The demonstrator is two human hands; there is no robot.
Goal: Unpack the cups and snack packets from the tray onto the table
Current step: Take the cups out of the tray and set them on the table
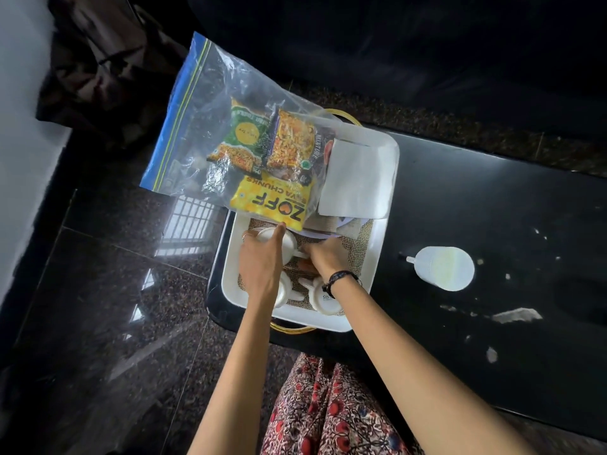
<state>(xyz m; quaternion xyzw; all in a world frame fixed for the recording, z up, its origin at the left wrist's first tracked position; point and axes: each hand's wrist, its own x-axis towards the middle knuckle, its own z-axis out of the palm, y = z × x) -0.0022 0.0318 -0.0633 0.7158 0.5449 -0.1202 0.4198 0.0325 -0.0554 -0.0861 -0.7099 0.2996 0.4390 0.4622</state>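
Both your hands meet at one white ceramic cup [279, 243] in the white square tray [381, 244]: left hand [261, 262] clasping its body, right hand [323, 257] pinching its handle.

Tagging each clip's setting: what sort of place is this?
Probably a home living room: a low glossy black table bearing a white serving tray of cups, a polished granite floor, and a dark sofa-like shape behind.
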